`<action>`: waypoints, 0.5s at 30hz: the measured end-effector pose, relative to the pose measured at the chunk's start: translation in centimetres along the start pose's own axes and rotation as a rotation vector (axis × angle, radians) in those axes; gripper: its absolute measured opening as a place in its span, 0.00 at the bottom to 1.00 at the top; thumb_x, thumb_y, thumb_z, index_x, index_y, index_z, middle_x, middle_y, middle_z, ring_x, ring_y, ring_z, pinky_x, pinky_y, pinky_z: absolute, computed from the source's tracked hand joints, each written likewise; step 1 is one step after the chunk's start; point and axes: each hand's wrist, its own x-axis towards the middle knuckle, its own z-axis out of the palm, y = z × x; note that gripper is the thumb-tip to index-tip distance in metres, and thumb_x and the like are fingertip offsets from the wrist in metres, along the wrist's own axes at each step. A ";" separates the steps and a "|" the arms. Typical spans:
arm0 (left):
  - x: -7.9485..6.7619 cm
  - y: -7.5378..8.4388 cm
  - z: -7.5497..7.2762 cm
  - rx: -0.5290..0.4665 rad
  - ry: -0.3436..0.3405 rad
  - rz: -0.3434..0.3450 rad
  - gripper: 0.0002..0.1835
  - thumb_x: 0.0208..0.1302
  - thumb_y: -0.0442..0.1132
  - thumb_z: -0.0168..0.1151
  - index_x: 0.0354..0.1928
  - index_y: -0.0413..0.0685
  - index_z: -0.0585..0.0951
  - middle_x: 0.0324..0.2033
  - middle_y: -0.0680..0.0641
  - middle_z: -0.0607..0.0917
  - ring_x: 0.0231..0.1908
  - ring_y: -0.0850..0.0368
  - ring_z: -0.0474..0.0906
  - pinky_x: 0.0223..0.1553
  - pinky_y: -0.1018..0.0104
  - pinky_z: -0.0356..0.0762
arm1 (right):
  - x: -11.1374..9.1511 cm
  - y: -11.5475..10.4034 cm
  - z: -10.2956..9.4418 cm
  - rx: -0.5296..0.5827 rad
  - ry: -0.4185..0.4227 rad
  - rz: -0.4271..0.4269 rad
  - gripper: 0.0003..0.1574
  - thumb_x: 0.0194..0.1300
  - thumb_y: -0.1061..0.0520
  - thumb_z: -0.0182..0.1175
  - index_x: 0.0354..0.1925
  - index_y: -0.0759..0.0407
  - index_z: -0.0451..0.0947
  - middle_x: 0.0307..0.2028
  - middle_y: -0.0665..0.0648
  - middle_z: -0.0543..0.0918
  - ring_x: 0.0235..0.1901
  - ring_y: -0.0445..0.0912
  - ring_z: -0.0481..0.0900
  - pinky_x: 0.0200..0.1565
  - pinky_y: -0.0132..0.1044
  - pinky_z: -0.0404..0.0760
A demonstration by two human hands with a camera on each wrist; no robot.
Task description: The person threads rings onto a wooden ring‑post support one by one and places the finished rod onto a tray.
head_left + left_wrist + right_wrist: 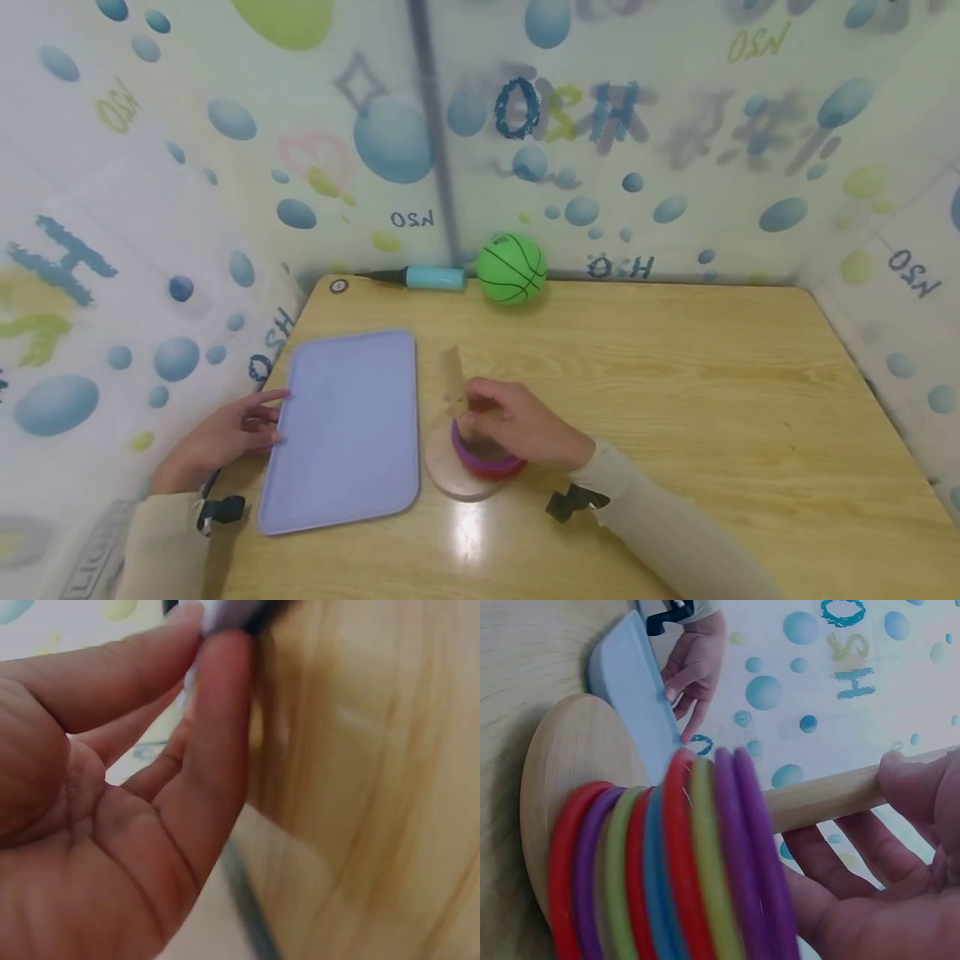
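On the left side of the table, a pale blue tray (345, 425) lies flat. My left hand (234, 433) pinches its left edge, thumb and a finger meeting there in the left wrist view. My right hand (525, 423) is at a ring stand, thumb and fingers around its wooden post (825, 801). Several coloured rings (675, 877), red, purple, green, blue and yellow, are threaded on the post. The two outermost purple rings (750, 855) lie against the right hand. A round wooden base (562, 750) carries the post; in the head view the hand partly hides the rings.
At the back edge stand a green ball (512, 268) and a light blue pump (435, 278) with a black end. A small round sticker (339, 286) is in the back left corner. Printed walls surround the wooden table (675, 400) at the back and sides.
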 end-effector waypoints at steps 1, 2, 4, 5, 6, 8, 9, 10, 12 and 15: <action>0.1 0.1 0.2 -0.031 -0.009 -0.002 0.42 0.69 0.34 0.70 0.80 0.39 0.62 0.57 0.33 0.76 0.47 0.56 0.82 0.46 0.64 0.88 | -0.1 -0.1 -0.2 -0.005 0.007 0.001 0.11 0.76 0.57 0.62 0.54 0.47 0.83 0.55 0.45 0.88 0.58 0.42 0.84 0.62 0.42 0.82; 0.2 0.2 0.5 -0.057 -0.019 -0.007 0.42 0.69 0.35 0.70 0.81 0.40 0.62 0.57 0.33 0.75 0.47 0.57 0.82 0.46 0.63 0.88 | -0.2 -0.2 -0.3 -0.007 0.011 0.004 0.12 0.76 0.57 0.61 0.55 0.47 0.83 0.56 0.45 0.88 0.60 0.42 0.83 0.63 0.42 0.82; 0.5 0.6 0.9 -0.061 -0.025 -0.027 0.42 0.70 0.37 0.70 0.81 0.43 0.62 0.58 0.34 0.75 0.48 0.54 0.81 0.47 0.63 0.88 | -0.3 -0.5 -0.7 -0.002 0.020 0.015 0.14 0.77 0.58 0.60 0.57 0.46 0.83 0.61 0.44 0.86 0.64 0.42 0.81 0.67 0.43 0.79; 0.6 0.8 1.0 -0.061 -0.028 -0.038 0.42 0.70 0.37 0.70 0.81 0.45 0.62 0.59 0.34 0.74 0.49 0.53 0.81 0.47 0.63 0.88 | -0.4 -0.6 -0.9 -0.003 0.026 0.018 0.14 0.77 0.58 0.60 0.57 0.46 0.83 0.61 0.44 0.86 0.64 0.41 0.81 0.67 0.43 0.79; 0.8 1.0 1.2 -0.060 -0.027 -0.045 0.42 0.70 0.37 0.70 0.81 0.46 0.62 0.59 0.34 0.74 0.49 0.52 0.81 0.48 0.63 0.88 | -0.5 -0.7 -1.2 -0.012 0.034 0.018 0.14 0.77 0.58 0.60 0.56 0.46 0.83 0.62 0.43 0.86 0.65 0.41 0.81 0.67 0.44 0.79; 1.0 1.3 1.5 -0.061 -0.030 -0.049 0.41 0.71 0.36 0.69 0.82 0.46 0.62 0.59 0.34 0.74 0.51 0.50 0.80 0.48 0.62 0.88 | -0.6 -0.9 -1.7 -0.027 0.051 0.001 0.14 0.77 0.59 0.60 0.56 0.47 0.84 0.62 0.44 0.86 0.65 0.42 0.81 0.67 0.45 0.79; 1.1 1.5 1.7 -0.059 -0.029 -0.048 0.41 0.71 0.35 0.68 0.82 0.46 0.61 0.59 0.34 0.73 0.51 0.49 0.80 0.48 0.62 0.88 | -0.7 -1.0 -2.0 -0.035 0.062 -0.008 0.13 0.77 0.58 0.61 0.55 0.48 0.84 0.62 0.44 0.86 0.65 0.42 0.81 0.67 0.46 0.79; 1.2 1.7 1.9 -0.054 -0.027 -0.047 0.41 0.71 0.35 0.68 0.82 0.46 0.62 0.59 0.34 0.73 0.51 0.48 0.80 0.48 0.62 0.88 | -0.8 -1.2 -2.3 -0.045 0.075 -0.029 0.12 0.77 0.58 0.61 0.54 0.50 0.84 0.62 0.46 0.86 0.65 0.44 0.82 0.67 0.47 0.79; 1.4 2.1 2.3 -0.043 -0.021 -0.047 0.40 0.72 0.34 0.67 0.82 0.47 0.62 0.59 0.35 0.73 0.51 0.48 0.80 0.48 0.62 0.88 | -0.9 -1.5 -2.9 -0.059 0.099 -0.064 0.11 0.77 0.58 0.62 0.54 0.55 0.84 0.62 0.49 0.86 0.65 0.47 0.83 0.68 0.50 0.79; 1.8 2.8 3.0 -0.036 -0.016 -0.033 0.39 0.72 0.34 0.67 0.81 0.46 0.63 0.58 0.35 0.74 0.50 0.47 0.80 0.47 0.63 0.88 | -1.0 -1.9 -3.8 -0.069 0.124 -0.101 0.11 0.76 0.59 0.63 0.53 0.60 0.84 0.63 0.54 0.86 0.65 0.52 0.83 0.68 0.52 0.78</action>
